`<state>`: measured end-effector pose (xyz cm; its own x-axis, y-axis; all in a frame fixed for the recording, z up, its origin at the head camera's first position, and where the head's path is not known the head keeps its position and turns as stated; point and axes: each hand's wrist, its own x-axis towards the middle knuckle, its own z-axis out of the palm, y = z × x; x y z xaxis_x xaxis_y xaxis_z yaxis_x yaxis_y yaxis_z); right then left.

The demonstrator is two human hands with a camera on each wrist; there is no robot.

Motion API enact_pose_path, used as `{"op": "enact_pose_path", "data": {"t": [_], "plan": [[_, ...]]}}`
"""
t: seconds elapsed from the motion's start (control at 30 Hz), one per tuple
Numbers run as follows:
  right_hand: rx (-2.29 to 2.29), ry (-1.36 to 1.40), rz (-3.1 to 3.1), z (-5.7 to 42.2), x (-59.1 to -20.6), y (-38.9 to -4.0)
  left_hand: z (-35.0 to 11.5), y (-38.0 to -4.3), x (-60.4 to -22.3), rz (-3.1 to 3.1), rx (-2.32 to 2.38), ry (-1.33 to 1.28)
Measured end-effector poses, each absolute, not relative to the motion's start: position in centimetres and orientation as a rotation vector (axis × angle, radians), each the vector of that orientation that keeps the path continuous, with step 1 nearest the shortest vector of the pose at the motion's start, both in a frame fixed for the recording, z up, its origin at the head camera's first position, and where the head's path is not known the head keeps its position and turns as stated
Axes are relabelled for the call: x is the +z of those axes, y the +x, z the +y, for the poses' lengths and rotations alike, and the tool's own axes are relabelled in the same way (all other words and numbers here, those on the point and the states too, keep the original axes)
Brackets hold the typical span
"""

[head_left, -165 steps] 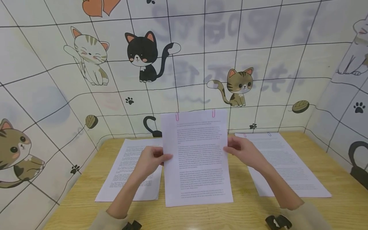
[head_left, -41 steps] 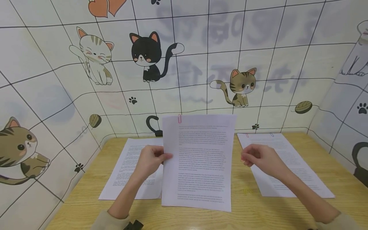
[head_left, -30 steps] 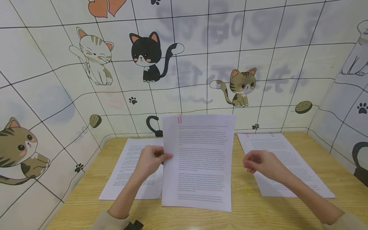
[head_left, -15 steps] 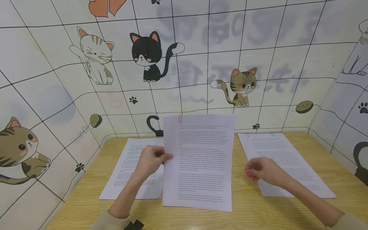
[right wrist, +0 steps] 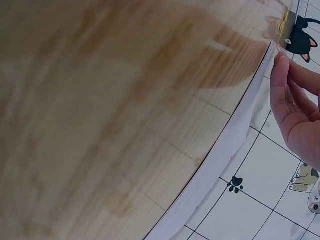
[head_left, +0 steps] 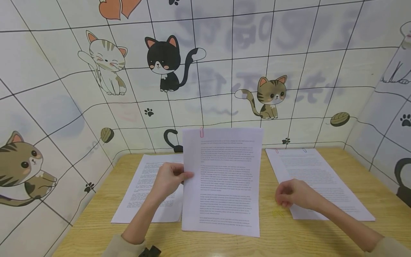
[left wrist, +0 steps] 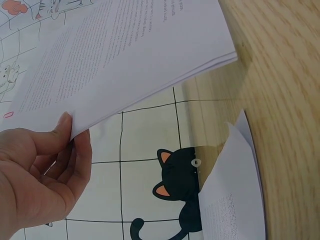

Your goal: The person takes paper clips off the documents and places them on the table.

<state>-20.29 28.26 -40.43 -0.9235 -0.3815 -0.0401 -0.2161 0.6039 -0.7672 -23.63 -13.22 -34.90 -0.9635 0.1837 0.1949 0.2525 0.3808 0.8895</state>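
Observation:
My left hand point(head_left: 169, 179) pinches the left edge of an upright stack of printed paper point(head_left: 224, 178), thumb in front. The left wrist view shows that thumb lying on the top sheet, the sheets point(left wrist: 125, 50) slightly fanned at one corner. One pink paper clip point(head_left: 201, 132) sits at the top left of the stack. My right hand point(head_left: 297, 194) is low over the table, thumb and index fingertips together. In the right wrist view a tiny pink paper clip point(right wrist: 279, 48) shows at those fingertips. Just below them lie several yellow paper clips point(head_left: 278, 213).
Another printed stack point(head_left: 151, 189) lies on the wooden table point(head_left: 221, 246) at the left, partly behind the held one. At the right lies a stack point(head_left: 321, 185) with a pink clip point(head_left: 277, 151) and a purple clip point(head_left: 304, 150). A cat-patterned wall covering point(head_left: 218, 71) stands behind.
Earlier both hands held the stack, with two pink clips on it; now its top right clip is off. My right hand has since moved away and down towards the yellow clips. My left hand keeps its grip.

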Motion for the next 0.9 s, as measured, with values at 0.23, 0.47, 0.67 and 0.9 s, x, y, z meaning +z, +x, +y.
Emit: {"op": "enact_pose_path", "data": {"t": [0.23,0.47,0.67,0.9], "plan": [[-1.146,-0.499,2.652,28.3,-40.4,-20.3,-13.2,-23.7,-34.9,-2.566,-1.668,-0.394],[-1.146,-0.539,2.621,28.6,-40.5,-20.4,-13.2,-23.7,-34.9,-2.573,-1.658,-0.386],[-1.180,-0.517,2.624,29.1,-40.3,-20.6,-13.2,-23.7,-34.9,-2.571,-1.655,-0.389],[-1.232,-0.446,2.674,29.8,-38.3,-21.1,-13.2,-23.7,-34.9,-2.568,-1.661,-0.390]]}}
